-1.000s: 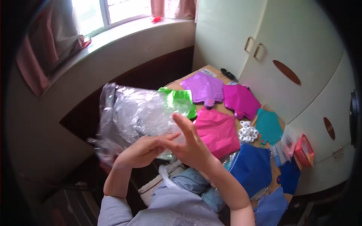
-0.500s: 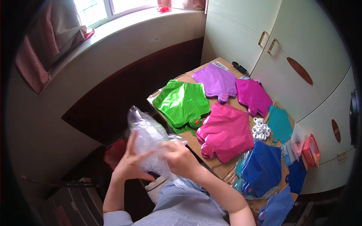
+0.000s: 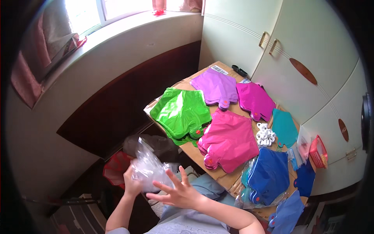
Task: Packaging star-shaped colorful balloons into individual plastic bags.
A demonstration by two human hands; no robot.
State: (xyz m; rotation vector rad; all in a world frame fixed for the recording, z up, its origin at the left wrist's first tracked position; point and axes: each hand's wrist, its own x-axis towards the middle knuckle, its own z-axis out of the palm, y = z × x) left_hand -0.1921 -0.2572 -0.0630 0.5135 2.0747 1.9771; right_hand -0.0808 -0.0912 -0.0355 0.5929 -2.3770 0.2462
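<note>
My left hand (image 3: pixel 133 180) is closed on a crumpled clear plastic bag (image 3: pixel 150 171), held in front of my body to the left of the cardboard-topped table. My right hand (image 3: pixel 181 192) is beside the bag with its fingers spread. Its fingertips overlap the bag's right side, and whether they touch it I cannot tell. On the table, nearest to the hands, lie a pink stack of flat foil pieces with rounded tabs (image 3: pixel 230 138) and a shiny green stack (image 3: pixel 182 113).
Purple (image 3: pixel 216 85), magenta (image 3: pixel 255 101) and teal foil pieces (image 3: pixel 284 126) lie farther back. Blue foil pieces (image 3: pixel 269 175) sit in clear wrapping near the front. White rings (image 3: pixel 266 134) are heaped mid-table. A red packet (image 3: pixel 318 152) stands at the right edge, by a cabinet (image 3: pixel 311 39).
My left hand, spread beside the bag before, now grips it. The right hand has let go and opened its fingers. The bag has moved lower.
</note>
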